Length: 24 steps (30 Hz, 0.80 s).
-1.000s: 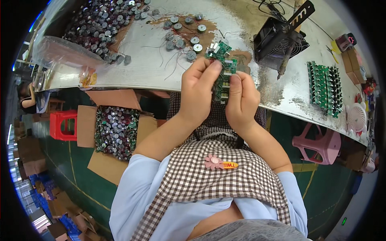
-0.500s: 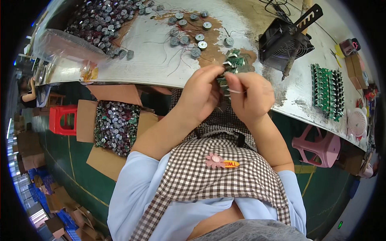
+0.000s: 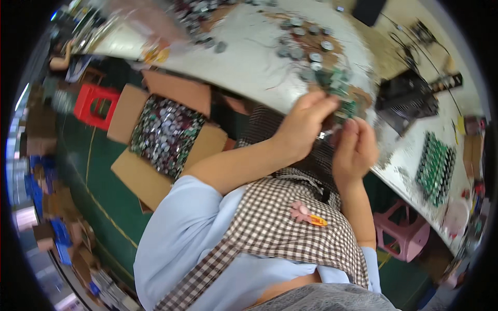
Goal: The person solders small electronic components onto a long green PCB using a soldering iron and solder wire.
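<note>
Over the bench's near edge, my left hand [image 3: 307, 123] is closed, thumb and forefinger pinching the side of a strip of small green circuit boards [image 3: 348, 108]. The strip reaches away from me over the bench, its far part blurred. At its near end my right hand [image 3: 357, 147] is closed too, fingertips pressed together by the boards; what they grip is too blurred to make out. A small shiny metal piece [image 3: 324, 135] shows below my left fingers. Just beyond the strip lie several round silver motors [image 3: 315, 57] with thin wires.
A black fan [image 3: 407, 101] stands right of my hands on the white bench [image 3: 233, 70]. Rows of green boards [image 3: 436, 168] lie farther right. An open carton [image 3: 124, 116] full of small parts, a red stool [image 3: 93, 111] and a pink stool [image 3: 402, 230] stand below.
My view has turned, so the scene sits tilted and shifted. My hands have moved slightly apart, the right one now nearer to me than the left, at the strip's near end.
</note>
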Each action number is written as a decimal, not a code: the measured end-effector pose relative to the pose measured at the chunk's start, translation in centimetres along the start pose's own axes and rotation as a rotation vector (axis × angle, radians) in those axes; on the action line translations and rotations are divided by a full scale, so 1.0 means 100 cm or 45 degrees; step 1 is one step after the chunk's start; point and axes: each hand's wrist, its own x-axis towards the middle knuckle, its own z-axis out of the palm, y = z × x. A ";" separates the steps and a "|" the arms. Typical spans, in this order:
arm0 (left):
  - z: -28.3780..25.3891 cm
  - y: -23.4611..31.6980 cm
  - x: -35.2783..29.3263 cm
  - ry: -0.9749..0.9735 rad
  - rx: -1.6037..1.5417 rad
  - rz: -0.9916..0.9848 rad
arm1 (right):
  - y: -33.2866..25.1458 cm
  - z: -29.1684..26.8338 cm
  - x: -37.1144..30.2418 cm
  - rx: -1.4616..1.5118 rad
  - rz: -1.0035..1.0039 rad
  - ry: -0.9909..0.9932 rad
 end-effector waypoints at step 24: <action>-0.390 0.119 -0.070 1.401 0.452 0.870 | -0.002 0.029 -0.011 -0.059 -0.558 -0.535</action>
